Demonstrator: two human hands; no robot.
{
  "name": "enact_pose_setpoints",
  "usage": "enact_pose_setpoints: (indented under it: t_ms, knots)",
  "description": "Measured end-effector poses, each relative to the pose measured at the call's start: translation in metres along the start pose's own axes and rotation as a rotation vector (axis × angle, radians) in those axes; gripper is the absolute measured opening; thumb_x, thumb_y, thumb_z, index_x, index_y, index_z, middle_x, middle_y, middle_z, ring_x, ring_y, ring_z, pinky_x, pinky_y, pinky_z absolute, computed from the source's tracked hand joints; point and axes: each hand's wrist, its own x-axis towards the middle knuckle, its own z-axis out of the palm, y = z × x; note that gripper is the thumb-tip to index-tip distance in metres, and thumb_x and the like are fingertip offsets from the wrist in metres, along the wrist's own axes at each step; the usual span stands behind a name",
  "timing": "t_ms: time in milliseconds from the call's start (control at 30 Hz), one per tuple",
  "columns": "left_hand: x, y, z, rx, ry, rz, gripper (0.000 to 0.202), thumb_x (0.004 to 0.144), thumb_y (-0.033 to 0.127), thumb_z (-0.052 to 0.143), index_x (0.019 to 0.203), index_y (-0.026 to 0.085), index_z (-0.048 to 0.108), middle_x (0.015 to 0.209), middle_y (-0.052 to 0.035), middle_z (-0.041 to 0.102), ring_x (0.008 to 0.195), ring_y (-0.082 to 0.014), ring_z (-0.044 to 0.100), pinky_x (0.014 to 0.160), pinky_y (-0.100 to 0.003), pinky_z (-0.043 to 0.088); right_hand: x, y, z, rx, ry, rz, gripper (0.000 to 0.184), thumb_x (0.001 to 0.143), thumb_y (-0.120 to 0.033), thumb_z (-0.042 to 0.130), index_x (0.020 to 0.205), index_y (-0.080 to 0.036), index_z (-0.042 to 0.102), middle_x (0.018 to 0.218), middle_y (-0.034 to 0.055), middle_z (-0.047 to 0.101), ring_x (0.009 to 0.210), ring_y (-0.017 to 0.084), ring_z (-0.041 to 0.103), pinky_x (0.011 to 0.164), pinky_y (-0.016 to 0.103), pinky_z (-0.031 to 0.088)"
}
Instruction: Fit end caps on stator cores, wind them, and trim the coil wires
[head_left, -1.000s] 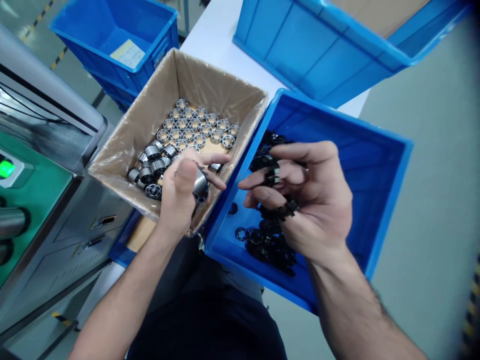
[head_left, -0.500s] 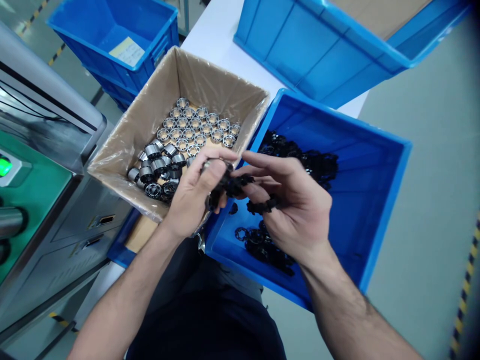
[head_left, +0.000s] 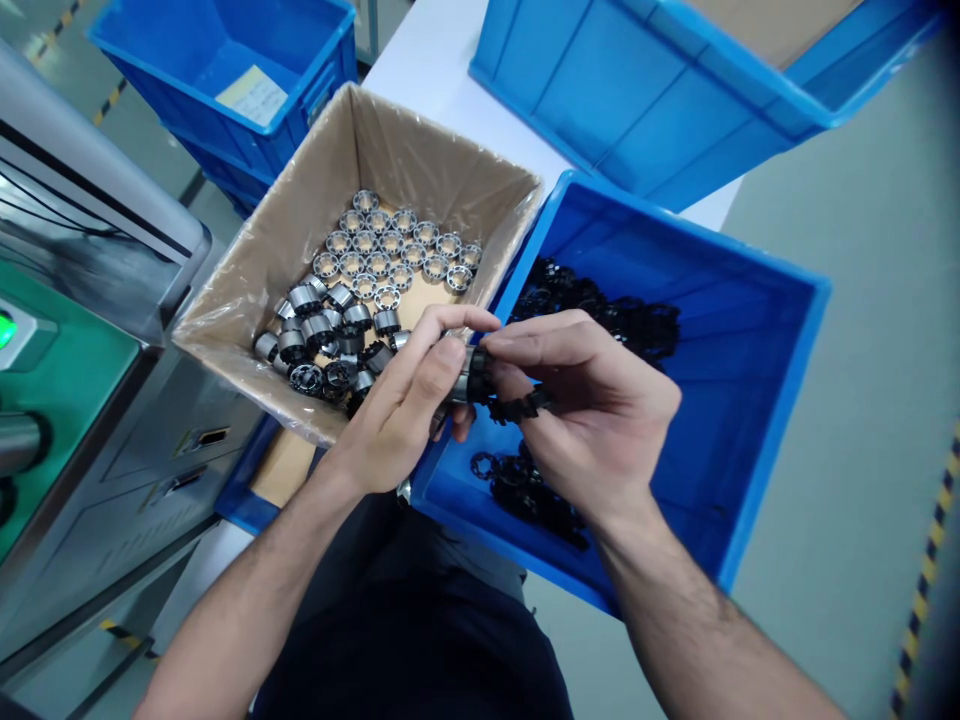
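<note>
My left hand point(head_left: 397, 415) is closed round a silver metal stator core point(head_left: 459, 386), held over the seam between the carton and the blue bin. On the core's right end sits a black toothed ring point(head_left: 478, 376), touched by the fingertips of my right hand point(head_left: 600, 410). Another black plastic ring point(head_left: 519, 405) hangs round a finger of that right hand, which is closed in a pinch. Silver cores with black ends point(head_left: 306, 300) lie heaped in the carton's near part. Bare metal rings point(head_left: 390, 243) stand in rows behind them.
The plastic-lined carton point(head_left: 442, 150) adjoins a blue bin point(head_left: 750, 420) with two piles of black rings point(head_left: 622, 325). A taller blue crate point(head_left: 600, 100) stands behind; stacked blue crates point(head_left: 225, 50) are at the back left. A green-topped machine point(head_left: 82, 370) borders the left.
My left hand has turned and shifted slightly right, so the core's metal side shows. The black ring that was between the hands now sits against the core's end.
</note>
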Motion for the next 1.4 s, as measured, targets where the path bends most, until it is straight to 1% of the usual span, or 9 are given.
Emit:
enact_pose_setpoints:
  t_ms: [300,433,567,667,800,933,1067,1200,1400]
  knots:
    - [0.0,0.003,-0.005,0.125,-0.037,0.088,0.053,0.119,0.068,0.072,0.159,0.033,0.065,0.101,-0.0007,0.073,0.074,-0.0188,0.068,0.069,-0.034,0.056,0.005,-0.001,0.001,-0.016,0.023,-0.026,0.011,0.102,-0.022,0.095,0.101,-0.032,0.094,0.101,0.0047,0.086,0.094,0.023,0.083,0.083,0.041,0.068]
    - [0.008,0.016,-0.031,0.629,0.106,0.216,0.032,0.117,0.051,0.073,0.137,0.027,0.07,0.11,-0.0042,0.074,0.088,-0.0229,0.071,0.086,-0.037,0.058,0.018,0.014,-0.031,-0.036,-0.03,0.139,0.007,0.097,-0.024,0.099,0.099,-0.026,0.093,0.082,-0.0003,0.08,0.063,0.014,0.069,0.057,0.03,0.052]
    - [0.011,0.024,-0.054,1.331,0.024,-0.065,0.026,0.106,0.039,0.079,0.126,0.025,0.071,0.099,-0.0056,0.076,0.092,-0.0324,0.074,0.089,-0.042,0.056,0.001,0.043,-0.049,-0.408,-0.469,0.375,0.015,0.093,-0.017,0.096,0.107,-0.021,0.091,0.095,0.0024,0.087,0.081,0.018,0.078,0.076,0.03,0.061]
    - [0.011,0.025,-0.06,1.46,0.003,-0.162,0.04,0.104,0.045,0.086,0.135,0.024,0.072,0.119,-0.0111,0.081,0.103,-0.0367,0.078,0.093,-0.045,0.057,-0.027,0.067,-0.031,-0.554,-0.656,0.466,0.035,0.083,-0.007,0.1,0.114,-0.019,0.09,0.105,0.0057,0.088,0.092,0.021,0.082,0.086,0.03,0.063]
    - [0.011,0.027,-0.062,1.07,0.212,-0.014,0.04,0.104,0.045,0.08,0.136,0.024,0.068,0.116,-0.0063,0.072,0.098,-0.026,0.069,0.094,-0.04,0.054,-0.042,0.084,-0.01,-0.635,-0.676,0.5,0.034,0.083,-0.002,0.096,0.111,-0.019,0.088,0.111,0.0081,0.085,0.09,0.022,0.08,0.087,0.031,0.063]
    - [0.007,0.03,-0.054,0.385,0.207,0.04,0.034,0.084,0.023,0.081,0.111,0.025,0.059,0.106,-0.0013,0.063,0.089,-0.0165,0.06,0.079,-0.029,0.052,-0.025,0.071,-0.035,-0.68,-0.563,0.468,0.025,0.096,-0.018,0.091,0.121,-0.018,0.086,0.116,0.0123,0.082,0.095,0.027,0.082,0.092,0.04,0.068]
    - [0.007,0.026,-0.026,-0.145,0.271,-0.125,0.035,0.104,0.05,0.078,0.124,0.024,0.064,0.097,-0.002,0.071,0.068,-0.0146,0.063,0.053,-0.025,0.04,-0.009,0.034,-0.052,-0.452,-0.278,0.321,0.038,0.106,-0.036,0.084,0.141,-0.022,0.082,0.13,0.0121,0.081,0.105,0.025,0.083,0.086,0.037,0.072]
    - [0.008,0.015,0.0,-0.207,0.282,-0.119,0.077,0.111,0.096,0.055,0.13,0.025,0.076,0.063,0.004,0.054,0.044,-0.0124,0.04,0.045,-0.028,0.024,0.0,-0.002,-0.025,-0.014,-0.145,0.063,0.049,0.098,-0.018,0.095,0.144,-0.034,0.086,0.129,0.0038,0.086,0.108,0.021,0.082,0.09,0.034,0.072]
    - [0.002,0.0,0.006,-0.159,0.237,-0.042,0.083,0.113,0.099,0.048,0.13,0.025,0.082,0.076,-0.0005,0.063,0.054,-0.0141,0.047,0.049,-0.029,0.033,0.012,-0.002,0.006,0.126,-0.23,0.0,0.051,0.092,-0.007,0.101,0.132,-0.037,0.094,0.116,0.0004,0.088,0.099,0.02,0.081,0.088,0.035,0.072]
